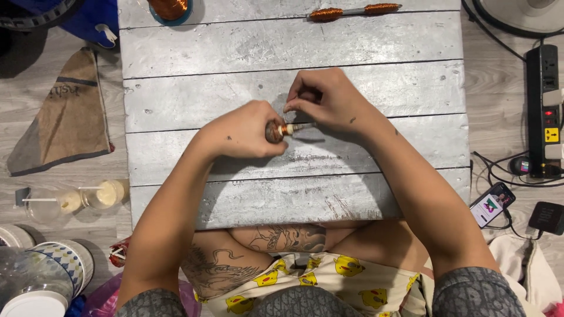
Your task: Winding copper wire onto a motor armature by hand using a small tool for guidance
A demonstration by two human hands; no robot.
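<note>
Left hand grasps a copper-wound rod (over silver planks), right hand pinching its tip.

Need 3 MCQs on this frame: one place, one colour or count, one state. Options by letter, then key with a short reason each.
1. Where does the rod with two copper coils lie?
A. at the far edge of the silver plank table
B. on the floor by the power strip
C. in the person's lap

2. What colour is the wire wound on the small rod between the hands?
A. blue
B. copper-orange
C. green

3. How is the small rod held?
A. lying loose on the table
B. in one hand only
C. left hand grips one end, right hand pinches the other

Key: 1 A, it rests on the top plank. 2 B, the winding shows orange. 3 C, both hands close on it.
</note>
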